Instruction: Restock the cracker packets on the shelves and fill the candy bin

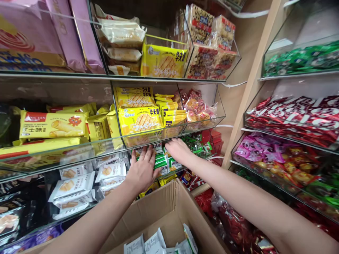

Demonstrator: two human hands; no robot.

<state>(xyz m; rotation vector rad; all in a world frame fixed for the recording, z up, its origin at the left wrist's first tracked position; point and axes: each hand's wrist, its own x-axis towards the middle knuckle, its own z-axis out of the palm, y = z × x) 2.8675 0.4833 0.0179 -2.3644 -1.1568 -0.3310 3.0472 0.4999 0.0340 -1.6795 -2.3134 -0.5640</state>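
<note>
we see our left hand (pixel 143 172) laid over the green-and-white packets (pixel 162 165) in a low shelf bin, its grip open and loose, fingers spread and slightly bent. our right hand (pixel 178 149) reaches to the same bin from the right; its fingertips are hidden, so we cannot tell whether that grip is open or closed on anything. the packets lie just below the shelf of yellow waffle packs (pixel 140 121), and on their white parts we read 味园 in black. the waffle packs carry 华夫脆 in dark characters above a waffle picture. to the left, a yellow pack (pixel 53 124) shows what we read as "ang lin" on red, with "cheese flavored chicken rolls" below. the white packets (pixel 71 187) at near left bear small print too blurred for us. nearest us stands an open cardboard box (pixel 200 222) with pale packets (pixel 155 243) inside. at right, red packets (pixel 293 116) show large white lettering we cannot make out.
</note>
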